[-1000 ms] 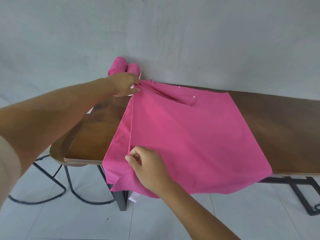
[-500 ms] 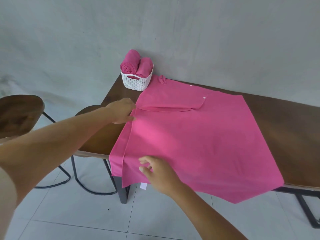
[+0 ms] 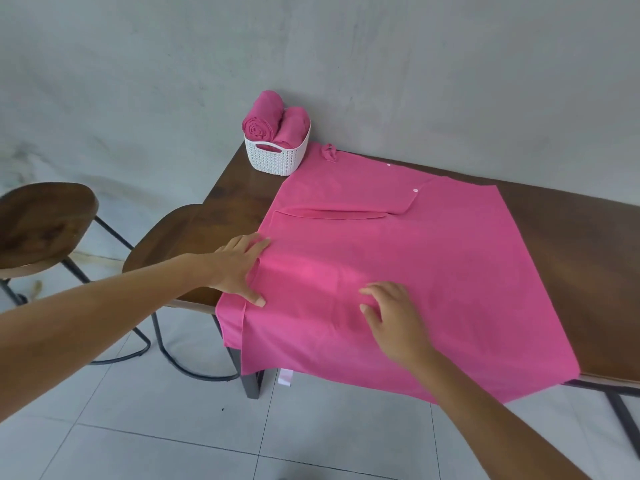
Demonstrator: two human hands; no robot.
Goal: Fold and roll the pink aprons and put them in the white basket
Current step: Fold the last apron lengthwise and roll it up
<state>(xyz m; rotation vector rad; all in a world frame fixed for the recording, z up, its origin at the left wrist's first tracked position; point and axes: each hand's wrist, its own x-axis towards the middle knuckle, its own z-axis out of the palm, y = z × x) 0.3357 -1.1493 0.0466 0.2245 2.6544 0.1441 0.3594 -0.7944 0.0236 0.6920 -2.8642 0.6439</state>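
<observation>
A pink apron [image 3: 433,271] lies spread flat over the brown table [image 3: 571,244], its near edge hanging past the table's front. Its left side is folded inward in a narrow strip. My left hand [image 3: 239,268] rests flat with fingers spread on that folded left edge. My right hand [image 3: 391,317] lies open on the cloth near the front, fingers apart, holding nothing. At the table's far left corner stands the white basket [image 3: 277,155] with two rolled pink aprons [image 3: 268,121] in it.
Two round wooden stools [image 3: 45,223] with black metal legs stand left of the table. A grey wall runs close behind the table. The floor has pale tiles. A small white tag [image 3: 285,377] hangs below the apron's front edge.
Both hands let go of the apron's left fold and now lie flat on the cloth. The left hand moved nearer along the edge; the view shifted, so the basket shows.
</observation>
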